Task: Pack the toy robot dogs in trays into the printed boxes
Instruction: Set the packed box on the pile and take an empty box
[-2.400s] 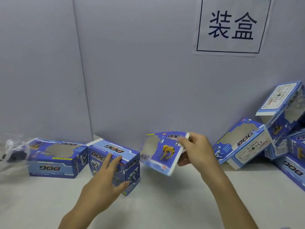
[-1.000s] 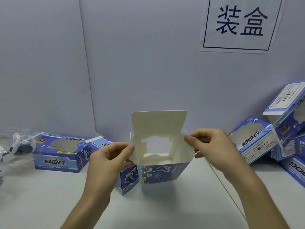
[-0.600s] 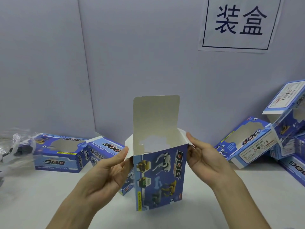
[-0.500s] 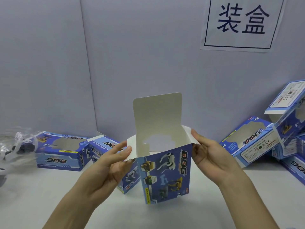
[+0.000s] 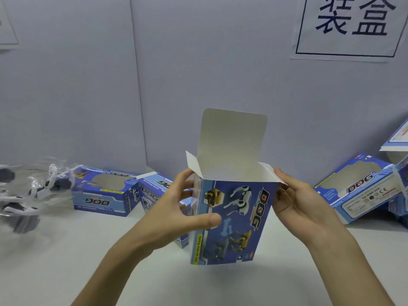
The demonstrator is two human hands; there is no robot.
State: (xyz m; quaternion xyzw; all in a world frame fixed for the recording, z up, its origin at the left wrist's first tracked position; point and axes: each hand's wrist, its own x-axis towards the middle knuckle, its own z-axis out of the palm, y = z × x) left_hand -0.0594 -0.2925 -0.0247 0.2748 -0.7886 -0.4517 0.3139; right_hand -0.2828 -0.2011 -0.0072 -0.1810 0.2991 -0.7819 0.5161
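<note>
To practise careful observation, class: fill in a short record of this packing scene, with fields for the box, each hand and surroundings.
Held box: upright, top open, lid flap raised
Left hand: grips the box's left side, thumb on front
Right hand: straight fingers touch the right flap
Toy dogs in trays: far left on table
Other boxes: behind left hand and at right

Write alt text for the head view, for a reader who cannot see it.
A left hand grips a blue printed box upright, top flaps open, while the right hand touches its side. More boxes lie on the table behind, and toy dogs in clear plastic sit far left.
</note>
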